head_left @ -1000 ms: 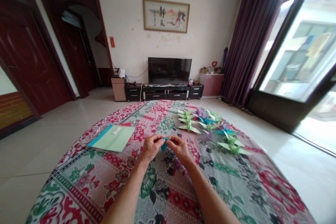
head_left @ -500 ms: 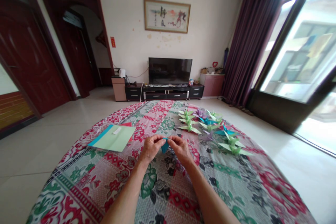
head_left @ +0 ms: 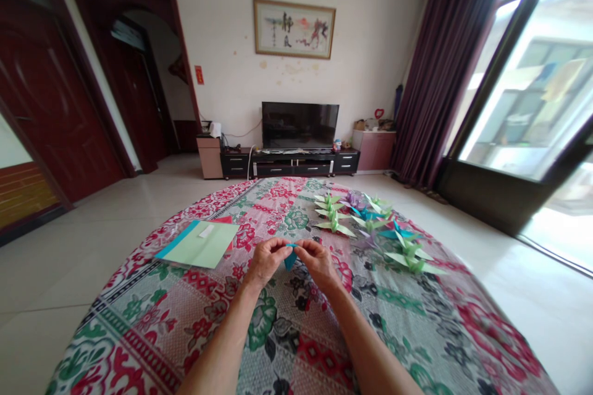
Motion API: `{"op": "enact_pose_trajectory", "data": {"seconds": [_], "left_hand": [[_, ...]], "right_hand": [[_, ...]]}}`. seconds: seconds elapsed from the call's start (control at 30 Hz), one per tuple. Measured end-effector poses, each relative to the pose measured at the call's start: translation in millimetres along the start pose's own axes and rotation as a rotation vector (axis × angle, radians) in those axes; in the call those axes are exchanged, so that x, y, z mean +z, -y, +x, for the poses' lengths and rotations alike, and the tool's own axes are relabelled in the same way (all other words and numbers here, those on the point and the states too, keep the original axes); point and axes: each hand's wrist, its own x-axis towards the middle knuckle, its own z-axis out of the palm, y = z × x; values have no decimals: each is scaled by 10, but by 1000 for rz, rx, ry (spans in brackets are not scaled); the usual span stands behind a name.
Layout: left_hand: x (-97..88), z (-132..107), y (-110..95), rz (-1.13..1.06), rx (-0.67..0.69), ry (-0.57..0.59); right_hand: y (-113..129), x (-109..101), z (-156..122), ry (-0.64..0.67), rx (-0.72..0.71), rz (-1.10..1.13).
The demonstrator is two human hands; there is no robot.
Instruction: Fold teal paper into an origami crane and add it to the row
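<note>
A small folded piece of blue paper (head_left: 290,260) is pinched between both hands over the middle of the table, its pointed end hanging down. My left hand (head_left: 269,260) grips its left side with thumb and forefinger. From the right, my right hand (head_left: 317,260) pinches it the same way, so the fingertips of both hands nearly meet and cover its upper part. To the right of my hands lie several folded paper cranes, among them a green crane (head_left: 334,222), a blue crane (head_left: 399,231) and a purple crane (head_left: 369,238).
Left of my hands lies a stack of paper sheets (head_left: 204,247), light green on top, with blue and red edges showing. A flowered cloth (head_left: 194,327) covers the round table. Beyond it stand a low TV cabinet (head_left: 291,166) and a television (head_left: 301,126).
Hardly anything differs. Both hands keep their pinch on the blue paper, which has shifted only very slightly.
</note>
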Motion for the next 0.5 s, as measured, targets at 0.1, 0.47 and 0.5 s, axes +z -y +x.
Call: {"op": "enact_pose_trajectory", "data": {"seconds": [0.1,0.47,0.5], "left_hand": [[0,13,15,32,6,-27],[-12,-1,7,64,44,-20],[-11,0,5,68,48,-20]], "right_hand": [[11,20,-1,-9,10,-2],[19,-5,-30,77,29,11],[16,-12,-34,87,22,-8]]}}
